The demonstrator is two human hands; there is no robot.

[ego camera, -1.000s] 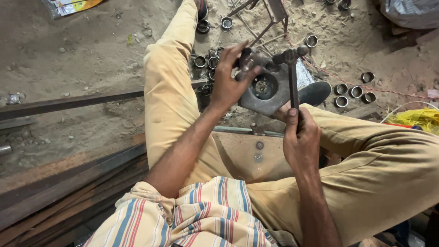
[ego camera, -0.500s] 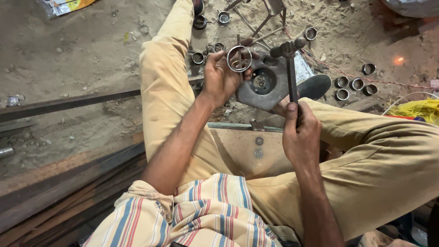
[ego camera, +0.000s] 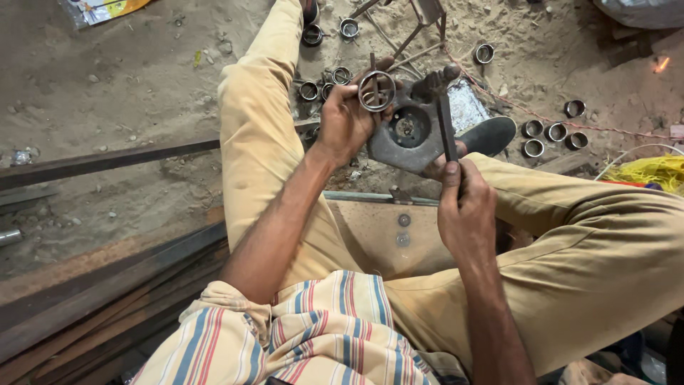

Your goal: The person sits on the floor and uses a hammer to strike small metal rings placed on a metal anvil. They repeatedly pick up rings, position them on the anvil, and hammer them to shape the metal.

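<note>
From the head camera, looking straight down: the person sits on the sandy floor [ego camera: 128,107] with legs spread in tan trousers. The left hand [ego camera: 345,121] is raised, fingers closed around a metal ring [ego camera: 376,90], a round hoop with a short bar across its middle, held just above the upper left edge of a dark steel plate [ego camera: 406,135]. That plate lies between the knees, flat and heavy, with a large round hole near its centre. The right hand [ego camera: 467,210] is wrapped tight round the handle of a hammer [ego camera: 445,121]; the handle runs up from the fist and the head sits over the plate's top right corner. The two hands are apart, each clamped on its own thing.

Around them, short metal ring sleeves [ego camera: 545,130] sit in a cluster of three on the sand to the right, with one more just above and right of them. More of these pieces [ego camera: 320,85] lie beyond the left hand, near the left leg. A dark sandal [ego camera: 491,135] rests just beside the plate on the right. A long steel bar [ego camera: 107,162] crosses the floor on the left, and more flat bars [ego camera: 85,299] are stacked in the lower left. A yellow bundle [ego camera: 652,171] lies at the right edge.
</note>
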